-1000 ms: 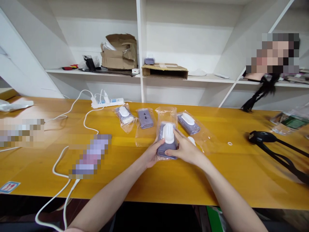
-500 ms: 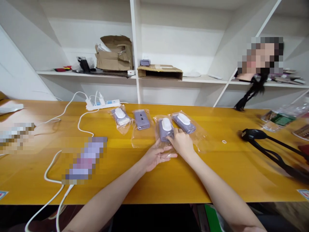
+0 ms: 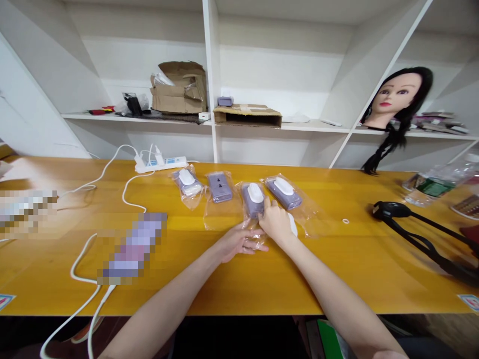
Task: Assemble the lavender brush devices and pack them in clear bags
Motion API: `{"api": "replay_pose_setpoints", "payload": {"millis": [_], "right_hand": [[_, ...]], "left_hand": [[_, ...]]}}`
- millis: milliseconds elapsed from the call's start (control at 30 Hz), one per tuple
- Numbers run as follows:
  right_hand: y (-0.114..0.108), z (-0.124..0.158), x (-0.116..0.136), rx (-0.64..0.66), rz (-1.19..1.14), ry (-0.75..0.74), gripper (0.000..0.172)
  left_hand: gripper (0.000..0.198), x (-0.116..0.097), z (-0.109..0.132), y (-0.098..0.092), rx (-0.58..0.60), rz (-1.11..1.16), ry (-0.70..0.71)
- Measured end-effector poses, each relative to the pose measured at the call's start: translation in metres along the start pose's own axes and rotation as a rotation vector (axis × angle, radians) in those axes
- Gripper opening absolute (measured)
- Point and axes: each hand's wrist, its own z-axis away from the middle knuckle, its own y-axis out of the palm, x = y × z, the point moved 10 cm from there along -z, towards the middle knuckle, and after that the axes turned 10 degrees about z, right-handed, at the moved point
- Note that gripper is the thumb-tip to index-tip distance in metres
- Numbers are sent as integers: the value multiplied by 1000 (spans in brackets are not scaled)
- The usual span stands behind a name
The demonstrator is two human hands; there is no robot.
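Note:
In front of me lies a lavender block (image 3: pixel 257 209) in a clear plastic bag (image 3: pixel 250 228), with a white oval piece (image 3: pixel 255 192) on its top. My left hand (image 3: pixel 239 242) is at the bag's near end, the plastic between its thumb and outstretched fingers. Over the block's near right corner is my right hand (image 3: pixel 277 219), fingers curled down; a white rounded object (image 3: pixel 293 226) shows from under its outer side. Just beyond sits another bagged block (image 3: pixel 294 198) with a white oval piece. To the left are a bagged lavender socket block (image 3: pixel 221 193) with dark holes and another bagged one (image 3: pixel 190 188).
A white power strip (image 3: pixel 160 164) with plugs and cables stands at the table's back. Left of my arms is a blurred phone-like device (image 3: pixel 134 247) on a white cable. On the right lie a black strapped item (image 3: pixel 396 210) and a plastic bottle (image 3: pixel 430 187). Shelves with cartons (image 3: pixel 247 117) rise behind.
My right hand has shifted slightly toward me and left, and a white object now shows under it. My left hand has drawn back a little along the bag. The view has tilted slightly.

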Motion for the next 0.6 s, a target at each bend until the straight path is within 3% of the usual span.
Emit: {"api": "replay_pose_setpoints", "payload": {"millis": [167,300,400,500,533,600], "right_hand": [[12,-7,3,51,-17,12,37],[19,-11,2,81,-31,14,34],[18,-13,-7,109,-57,4,33],[8,-10,-17,155,-103,-42,45],[3,-8,-19,166,-118,-62,51],[-12,0,-17,148,-155,-101,57]], "left_hand": [[62,-4,-1,1,-9,11,1],[52,-6,0,-19,-178,-58,22],[39,-47,17,-51,-471,-355,318],[31,-101,55,-61,-750,-743,700],[31,-112,64,-61,-813,-852,759],[35,-122,74,-66,-928,-1042,739]]}}
